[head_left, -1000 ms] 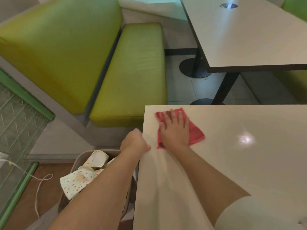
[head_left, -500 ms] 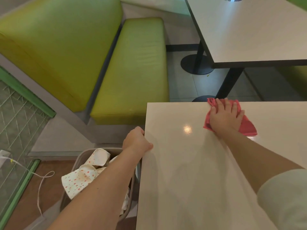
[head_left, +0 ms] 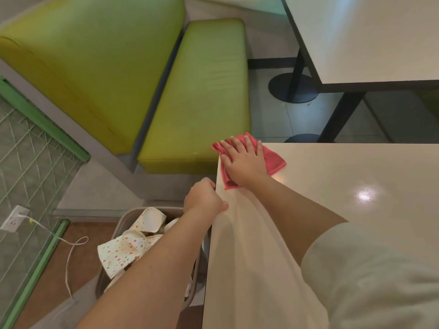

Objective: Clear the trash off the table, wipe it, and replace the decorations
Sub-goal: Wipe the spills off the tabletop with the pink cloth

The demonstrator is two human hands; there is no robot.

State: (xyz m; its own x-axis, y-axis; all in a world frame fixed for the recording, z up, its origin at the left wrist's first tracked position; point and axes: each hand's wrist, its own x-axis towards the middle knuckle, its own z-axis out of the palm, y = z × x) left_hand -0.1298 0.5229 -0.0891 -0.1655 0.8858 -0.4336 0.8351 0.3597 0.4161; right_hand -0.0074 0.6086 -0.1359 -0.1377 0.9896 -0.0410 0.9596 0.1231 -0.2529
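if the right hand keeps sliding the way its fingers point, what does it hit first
Nothing on the table: the right hand on the cloth already has its fingertips at the far edge. Beyond that is open floor, beside the green seat, as far as depth shows.

Green booth bench (head_left: 199, 96), tiled floor (head_left: 273, 119), second table (head_left: 370, 36) behind

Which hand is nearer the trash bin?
Left. The left hand grips the table edge directly above the trash bin; the right hand presses the red cloth farther away.
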